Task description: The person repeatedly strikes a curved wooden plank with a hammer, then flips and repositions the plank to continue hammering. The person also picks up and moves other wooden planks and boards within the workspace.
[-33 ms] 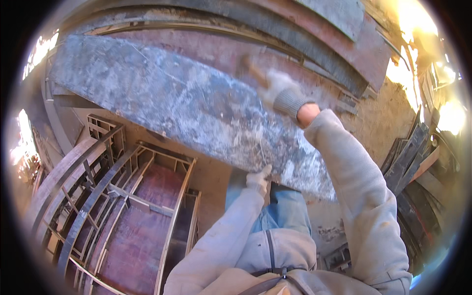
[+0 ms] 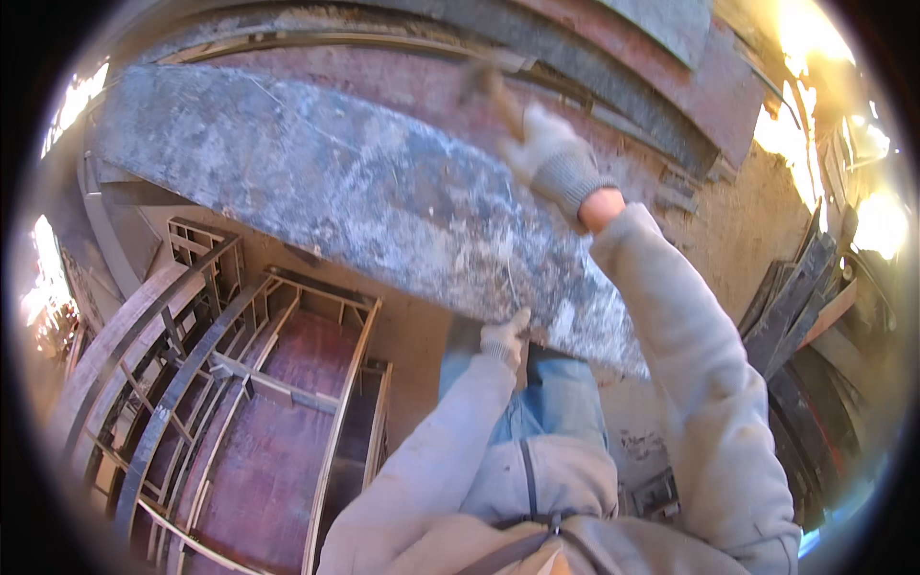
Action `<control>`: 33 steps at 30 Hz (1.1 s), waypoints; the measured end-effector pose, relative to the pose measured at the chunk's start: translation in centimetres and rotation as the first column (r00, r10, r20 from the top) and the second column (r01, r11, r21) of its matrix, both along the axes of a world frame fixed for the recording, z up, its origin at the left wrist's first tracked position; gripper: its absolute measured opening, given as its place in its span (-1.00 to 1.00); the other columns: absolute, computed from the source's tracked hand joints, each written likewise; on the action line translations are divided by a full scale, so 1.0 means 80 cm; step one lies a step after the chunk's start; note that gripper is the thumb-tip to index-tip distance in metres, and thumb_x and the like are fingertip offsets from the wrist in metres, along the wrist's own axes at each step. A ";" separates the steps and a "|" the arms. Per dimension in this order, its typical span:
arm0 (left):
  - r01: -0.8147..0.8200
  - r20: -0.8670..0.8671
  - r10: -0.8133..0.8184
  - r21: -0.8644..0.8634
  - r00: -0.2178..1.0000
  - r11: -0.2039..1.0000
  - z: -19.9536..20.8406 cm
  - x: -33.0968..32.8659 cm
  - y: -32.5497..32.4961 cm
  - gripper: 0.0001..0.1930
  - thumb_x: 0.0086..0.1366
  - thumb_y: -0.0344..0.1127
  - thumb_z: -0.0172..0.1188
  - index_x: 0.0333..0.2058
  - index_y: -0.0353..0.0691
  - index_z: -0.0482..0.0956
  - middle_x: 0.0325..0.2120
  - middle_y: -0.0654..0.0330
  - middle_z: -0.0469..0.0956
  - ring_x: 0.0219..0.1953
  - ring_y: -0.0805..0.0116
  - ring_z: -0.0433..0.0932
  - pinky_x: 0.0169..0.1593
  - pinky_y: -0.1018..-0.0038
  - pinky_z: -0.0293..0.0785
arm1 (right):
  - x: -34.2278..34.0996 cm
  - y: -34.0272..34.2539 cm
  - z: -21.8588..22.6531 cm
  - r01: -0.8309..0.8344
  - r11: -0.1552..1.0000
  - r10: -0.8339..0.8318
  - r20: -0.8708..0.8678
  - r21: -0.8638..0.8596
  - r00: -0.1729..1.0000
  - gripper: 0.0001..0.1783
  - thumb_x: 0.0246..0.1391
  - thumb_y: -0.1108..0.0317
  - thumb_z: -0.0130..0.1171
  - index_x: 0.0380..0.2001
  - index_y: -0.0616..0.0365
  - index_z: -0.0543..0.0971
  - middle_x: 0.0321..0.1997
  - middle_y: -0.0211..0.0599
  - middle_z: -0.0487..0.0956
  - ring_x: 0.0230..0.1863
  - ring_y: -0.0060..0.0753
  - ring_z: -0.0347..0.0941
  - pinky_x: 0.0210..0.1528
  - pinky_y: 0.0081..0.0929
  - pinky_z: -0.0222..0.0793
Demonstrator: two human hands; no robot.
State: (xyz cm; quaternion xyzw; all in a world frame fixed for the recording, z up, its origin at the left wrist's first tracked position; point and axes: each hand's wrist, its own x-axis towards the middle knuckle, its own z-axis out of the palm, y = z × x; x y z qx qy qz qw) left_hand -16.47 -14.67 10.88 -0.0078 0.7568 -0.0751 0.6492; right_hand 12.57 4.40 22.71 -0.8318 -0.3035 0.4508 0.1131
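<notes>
A long grey, scuffed panel [image 2: 316, 172] lies slantwise in front of me, from the far left to near my legs. My right hand [image 2: 551, 153], in a pale knitted glove, is closed round the wooden handle of a hammer [image 2: 505, 107]. The hammer is held above the panel's far edge, its head smeared by motion. At the panel's near edge is my left hand [image 2: 503, 337], also gloved. Its fingers are closed on that edge, with one finger or thumb lying on the top face. The underside of this grip is hidden.
Curved wooden frames [image 2: 196, 355] with a reddish board [image 2: 273, 441] stand at the lower left. Beyond the panel lie stacked curved boards [image 2: 613, 96]. Dark scrap planks [image 2: 795, 297] are heaped at the right, beside bare brown ground [image 2: 724, 244].
My right hand and the hammer have moved slightly up in the picture, away from me. My left hand keeps its place on the panel's edge.
</notes>
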 end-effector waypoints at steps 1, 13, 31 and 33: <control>-0.028 -0.035 0.027 -0.028 0.999 0.999 -0.002 0.001 -0.002 -0.68 0.29 -0.51 0.44 -0.01 -0.38 0.61 -0.16 0.08 0.66 -0.20 0.10 0.66 -0.15 0.25 0.69 | -0.013 -0.008 -0.005 0.086 0.992 -0.093 -0.068 -0.093 0.993 -0.47 0.29 0.22 0.10 0.27 0.19 0.44 0.06 0.14 0.63 -0.03 0.00 0.68 -0.12 -0.18 0.61; 0.019 0.179 -0.047 0.155 0.983 0.988 0.007 -0.022 0.003 -0.55 0.23 -0.52 0.50 0.06 -0.48 0.58 -0.12 0.07 0.68 -0.17 0.20 0.67 -0.13 0.26 0.69 | -0.068 -0.064 -0.063 -0.063 0.996 0.063 0.006 0.057 0.998 -0.60 0.27 0.28 0.17 0.08 0.30 0.51 -0.03 0.29 0.65 0.01 0.12 0.67 -0.08 -0.04 0.63; -0.105 0.138 0.086 0.137 0.987 0.985 -0.010 -0.024 0.007 -0.60 0.36 -0.38 0.42 0.13 -0.19 0.56 0.02 0.10 0.64 0.08 0.07 0.61 0.19 -0.05 0.58 | -0.057 -0.347 -0.016 0.654 0.746 -0.666 -0.120 -0.127 0.736 -0.45 0.51 -0.17 -0.08 0.11 0.10 0.54 -0.32 -0.21 0.62 -0.34 -0.23 0.56 -0.29 -0.21 0.51; -0.179 0.068 0.171 0.134 0.983 0.975 -0.029 -0.027 0.005 -0.60 0.36 -0.33 0.42 0.13 -0.19 0.55 0.03 0.10 0.64 0.09 0.07 0.61 0.21 -0.07 0.56 | -0.051 -0.358 -0.019 0.685 0.719 -0.691 -0.009 -0.117 0.723 -0.46 0.51 -0.17 -0.09 0.07 0.08 0.55 -0.39 -0.34 0.59 -0.49 -0.39 0.51 -0.45 -0.28 0.48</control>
